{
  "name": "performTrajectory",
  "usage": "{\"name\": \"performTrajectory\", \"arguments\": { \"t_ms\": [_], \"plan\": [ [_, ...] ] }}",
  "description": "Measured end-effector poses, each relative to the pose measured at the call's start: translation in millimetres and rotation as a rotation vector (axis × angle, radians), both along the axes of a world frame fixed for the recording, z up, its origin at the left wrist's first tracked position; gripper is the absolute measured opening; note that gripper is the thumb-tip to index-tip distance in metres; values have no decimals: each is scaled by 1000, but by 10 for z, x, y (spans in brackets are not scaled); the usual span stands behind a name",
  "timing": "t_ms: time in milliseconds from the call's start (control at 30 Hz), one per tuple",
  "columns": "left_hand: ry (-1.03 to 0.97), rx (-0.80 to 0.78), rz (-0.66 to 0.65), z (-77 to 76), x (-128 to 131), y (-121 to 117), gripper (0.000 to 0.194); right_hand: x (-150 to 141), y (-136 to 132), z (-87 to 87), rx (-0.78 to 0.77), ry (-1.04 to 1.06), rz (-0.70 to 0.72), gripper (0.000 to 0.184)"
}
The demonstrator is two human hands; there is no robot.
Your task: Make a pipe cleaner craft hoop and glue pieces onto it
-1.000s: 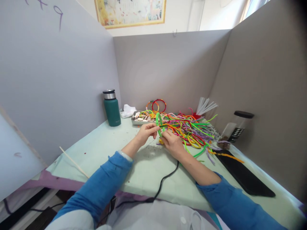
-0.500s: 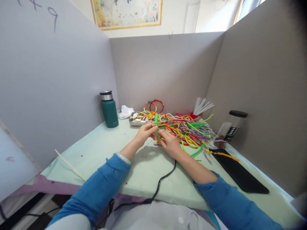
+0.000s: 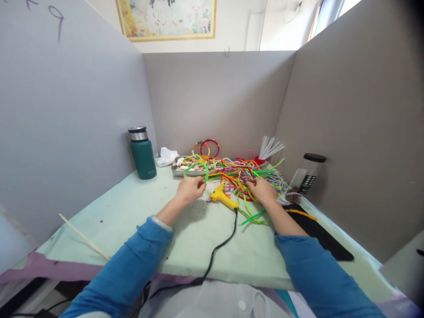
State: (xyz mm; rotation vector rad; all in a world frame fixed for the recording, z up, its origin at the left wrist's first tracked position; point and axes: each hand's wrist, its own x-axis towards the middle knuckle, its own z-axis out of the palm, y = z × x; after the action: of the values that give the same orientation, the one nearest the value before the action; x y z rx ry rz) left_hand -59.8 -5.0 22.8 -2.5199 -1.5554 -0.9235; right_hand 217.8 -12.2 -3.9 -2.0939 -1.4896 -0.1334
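Note:
A bright green pipe-cleaner ring (image 3: 206,170) stands up from my left hand (image 3: 190,190), whose fingers pinch its lower right side. My right hand (image 3: 262,190) is at the heap of coloured pipe cleaners (image 3: 245,170), fingers bent down into it. What its fingertips grip among the strands is hidden. Between the two hands lies a yellow glue gun (image 3: 224,197) on the table, with its black cord (image 3: 217,251) running toward my body.
A metal tray (image 3: 185,172) of shell-like pieces stands behind my left hand, two decorated rings (image 3: 210,149) behind it. Around are a green bottle (image 3: 143,154), tissue pack (image 3: 166,156), white sticks (image 3: 270,149), clear jar (image 3: 309,174), black slab (image 3: 318,232) and thin stick (image 3: 84,237).
My hands have come apart; both were at the green ring. My right hand has moved right to the pipe cleaners, and the left keeps the ring. The glue gun now shows.

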Motion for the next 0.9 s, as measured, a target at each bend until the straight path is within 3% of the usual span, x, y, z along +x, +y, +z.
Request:
{"name": "performTrajectory", "arguments": {
  "t_ms": [100,300,533,633,733,900],
  "plan": [
    [183,-47,91,-38,-11,23,30,58,65,-83,-4,18,51,28],
    [369,-149,120,-85,-26,50,27,78,106,-45,383,263,157,27],
    [361,-176,164,-73,-34,55,28,23,82,98,678,1001,276,31],
    [337,-169,166,-74,-40,59,28,49,80,129,796,1108,215,29],
    [308,-168,155,-72,-53,75,28,84,90,117,803,1103,133,27],
    [204,-166,185,-48,-103,136,30,99,149,37,624,1049,97,34]
  ]
}}
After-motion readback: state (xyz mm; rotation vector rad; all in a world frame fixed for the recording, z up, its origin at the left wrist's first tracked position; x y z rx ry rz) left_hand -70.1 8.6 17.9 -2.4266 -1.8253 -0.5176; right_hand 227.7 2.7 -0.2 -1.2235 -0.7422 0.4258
